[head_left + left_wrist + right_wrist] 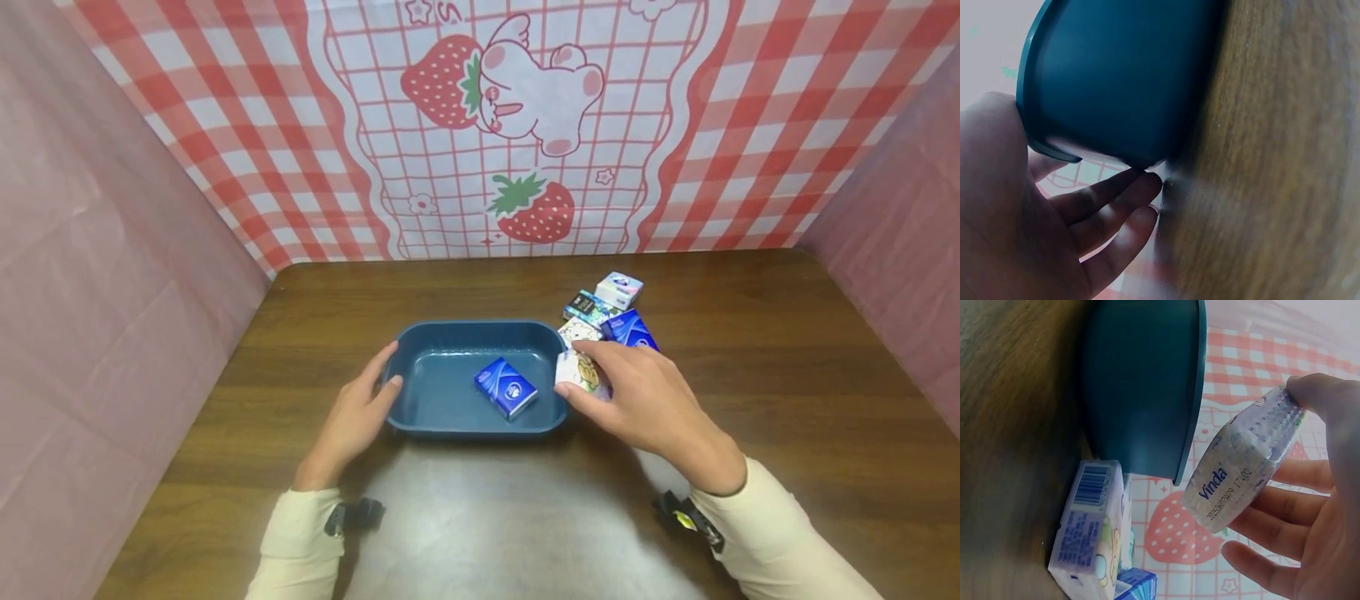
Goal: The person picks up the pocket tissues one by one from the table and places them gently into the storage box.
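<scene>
My right hand (645, 400) pinches a small white tissue pack (1225, 478) by its edges, with thumb and fingers on opposite sides. "Vinda" is printed on its end, and a cartoon shows on its face. The pack is beside the right rim of a dark blue rectangular basin (442, 408), above the table. A blue tissue pack (506, 388) lies tilted on the basin floor. At the basin's left end is my left hand (352, 417), its thumb at the rim and its loosely bent fingers (1116, 206) against the outer wall.
Right of the basin, several packs lie in a cluster: a white one (618, 289) at the back, a dark patterned one (588, 307), a blue one (632, 330) and a cartoon one (579, 330). A checked strawberry cloth (555, 208) hangs behind the wooden table (750, 333).
</scene>
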Available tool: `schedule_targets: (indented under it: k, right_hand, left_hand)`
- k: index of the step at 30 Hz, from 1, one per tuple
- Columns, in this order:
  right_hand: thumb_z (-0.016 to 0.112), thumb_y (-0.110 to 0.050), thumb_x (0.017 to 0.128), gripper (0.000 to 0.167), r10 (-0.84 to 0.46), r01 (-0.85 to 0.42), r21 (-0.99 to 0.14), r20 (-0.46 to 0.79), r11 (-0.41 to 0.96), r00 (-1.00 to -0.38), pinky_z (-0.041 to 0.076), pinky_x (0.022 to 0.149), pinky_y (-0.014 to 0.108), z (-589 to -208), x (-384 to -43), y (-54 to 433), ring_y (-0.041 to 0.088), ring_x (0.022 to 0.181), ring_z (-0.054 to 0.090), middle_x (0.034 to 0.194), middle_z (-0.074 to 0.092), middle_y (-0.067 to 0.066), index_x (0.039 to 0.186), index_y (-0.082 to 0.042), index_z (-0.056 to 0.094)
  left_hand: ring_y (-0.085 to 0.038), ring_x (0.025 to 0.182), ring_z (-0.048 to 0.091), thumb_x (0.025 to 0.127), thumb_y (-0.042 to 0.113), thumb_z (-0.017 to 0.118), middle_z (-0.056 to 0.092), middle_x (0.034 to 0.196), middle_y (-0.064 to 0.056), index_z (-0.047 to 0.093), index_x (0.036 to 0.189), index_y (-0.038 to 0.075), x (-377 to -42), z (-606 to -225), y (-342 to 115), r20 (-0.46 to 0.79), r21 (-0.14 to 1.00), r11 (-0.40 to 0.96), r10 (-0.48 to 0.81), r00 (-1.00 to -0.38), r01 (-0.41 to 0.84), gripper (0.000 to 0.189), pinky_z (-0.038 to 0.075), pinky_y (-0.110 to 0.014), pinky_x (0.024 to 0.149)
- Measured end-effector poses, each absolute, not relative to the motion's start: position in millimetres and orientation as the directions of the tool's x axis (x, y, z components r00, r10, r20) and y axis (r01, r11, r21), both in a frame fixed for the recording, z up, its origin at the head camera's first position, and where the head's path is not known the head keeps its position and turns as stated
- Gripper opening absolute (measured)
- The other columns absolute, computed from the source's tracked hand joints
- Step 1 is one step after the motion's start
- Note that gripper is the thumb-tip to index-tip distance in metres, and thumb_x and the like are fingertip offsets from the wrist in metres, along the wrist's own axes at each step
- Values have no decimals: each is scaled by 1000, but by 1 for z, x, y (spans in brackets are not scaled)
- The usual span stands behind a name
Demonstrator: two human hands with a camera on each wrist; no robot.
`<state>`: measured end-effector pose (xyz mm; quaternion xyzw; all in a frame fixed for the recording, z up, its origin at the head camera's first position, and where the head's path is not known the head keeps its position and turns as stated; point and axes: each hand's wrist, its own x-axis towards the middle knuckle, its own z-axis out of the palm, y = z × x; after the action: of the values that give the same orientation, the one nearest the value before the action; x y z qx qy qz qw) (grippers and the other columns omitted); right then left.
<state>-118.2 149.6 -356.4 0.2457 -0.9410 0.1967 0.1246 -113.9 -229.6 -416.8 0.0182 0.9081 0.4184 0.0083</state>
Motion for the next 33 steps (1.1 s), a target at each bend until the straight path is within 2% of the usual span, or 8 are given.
schedule_targets:
  k: [14, 20, 28, 33]
  right_hand:
    - [61, -64, 90, 66, -442, -543, -332, 334, 771, -833, 56, 71, 40, -350, -120, 135, 20, 86, 63, 112, 72, 5, 130, -12, 66]
    - [66, -59, 89, 64, -435, -521, -378, 292, 765, -852, 59, 77, 45, -350, -119, 131, 23, 96, 65, 118, 70, 7, 132, -12, 64]
    - [63, -61, 90, 67, -455, -553, -386, 321, 738, -831, 58, 81, 47, -353, -119, 125, 24, 100, 65, 121, 68, 7, 135, -11, 61]
    - [63, -60, 91, 67, -461, -577, -375, 357, 725, -812, 58, 78, 44, -355, -121, 123, 23, 96, 64, 120, 69, 7, 135, -10, 61]
  left_hand:
    - [-36, 140, 41, 105, 40, 48, 41, 156, -11, 33, 157, 35, -114, -416, -230, 1, 756, 654, 36, -999, 24, 55, 31, -59, 112]
    - [-36, 140, 41, 105, 41, 48, 41, 156, -11, 33, 157, 35, -114, -417, -229, 6, 755, 655, 37, -999, 29, 55, 31, -60, 112]
    - [-35, 140, 41, 105, 38, 49, 41, 156, -10, 33, 157, 34, -114, -417, -229, 3, 751, 660, 32, -999, 23, 55, 32, -60, 112]
    - [-36, 139, 42, 105, 37, 49, 42, 155, -11, 34, 157, 35, -114, -417, -230, 2, 753, 657, 31, -1000, 22, 54, 32, -60, 111]
